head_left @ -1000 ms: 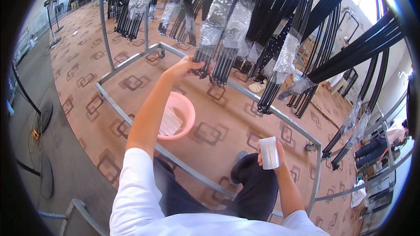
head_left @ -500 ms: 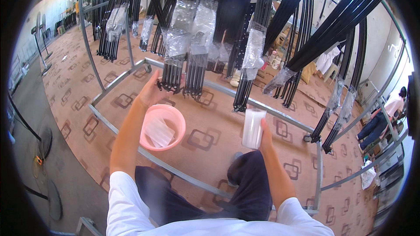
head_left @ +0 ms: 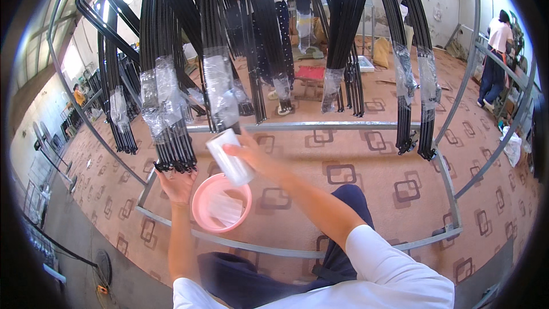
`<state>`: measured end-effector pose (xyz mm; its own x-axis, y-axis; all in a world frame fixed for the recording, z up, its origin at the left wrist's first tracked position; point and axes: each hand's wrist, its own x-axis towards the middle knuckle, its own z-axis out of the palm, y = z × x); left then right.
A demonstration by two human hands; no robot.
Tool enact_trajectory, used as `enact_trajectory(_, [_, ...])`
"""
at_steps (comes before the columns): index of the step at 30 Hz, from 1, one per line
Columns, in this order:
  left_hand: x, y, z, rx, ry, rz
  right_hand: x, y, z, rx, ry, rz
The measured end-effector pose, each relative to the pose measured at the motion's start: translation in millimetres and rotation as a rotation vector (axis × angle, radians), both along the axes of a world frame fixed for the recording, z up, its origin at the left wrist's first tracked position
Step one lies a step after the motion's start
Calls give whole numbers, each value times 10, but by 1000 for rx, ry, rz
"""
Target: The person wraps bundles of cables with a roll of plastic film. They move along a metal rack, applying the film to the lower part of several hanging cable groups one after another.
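I have my right hand (head_left: 250,154) closed round a clear plastic roll (head_left: 230,159), tilted, right of the bundle. My left hand (head_left: 177,187), fingers spread, is at the lower ends of hanging black rods (head_left: 174,154); can't tell if it grips. Plastic wrap (head_left: 155,102) sits higher up. Pink basin (head_left: 201,201), white sheets (head_left: 226,209) inside, on patterned carpet (head_left: 400,212).

Bright daylight is glaring through a window (head_left: 72,62) far up and left of the pink basin (head_left: 198,214); the carpet (head_left: 297,166) around the basin is receiving soft light. Above the basin, clear wrap (head_left: 220,83) is glinting and the right hand (head_left: 250,154) is blurring. Up and right of the basin, a metal upright (head_left: 478,17) is bowing with lens distortion.
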<state>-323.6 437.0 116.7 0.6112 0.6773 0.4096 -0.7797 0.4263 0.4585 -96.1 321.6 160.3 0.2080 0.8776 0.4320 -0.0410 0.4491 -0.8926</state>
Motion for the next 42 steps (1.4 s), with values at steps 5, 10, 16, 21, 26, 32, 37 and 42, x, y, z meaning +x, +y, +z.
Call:
enact_trajectory(5, [-22,-33,41,85,-101,-16,-213,-115,256,28,-19,234])
enact_trajectory(10, [-40,77,58,102,-175,-84,-329,-67,276,33,21,276])
enact_trajectory(16, [37,33,109,-126,-39,115,-232,-154,287,-5,119,239])
enact_trajectory(21, [-69,49,-11,-219,-111,120,-197,-48,73,-20,188,93])
enact_trajectory(26, [341,-60,-101,-203,-78,103,385,9,-170,-147,226,200])
enact_trajectory(32, [445,-263,-128,-271,-62,139,363,-171,4,-168,296,132])
enact_trajectory(37, [544,-389,-170,-257,-22,34,508,-99,-55,-133,301,37])
enact_trajectory(42, [648,-674,-51,-207,49,-8,515,-177,19,-128,298,-68])
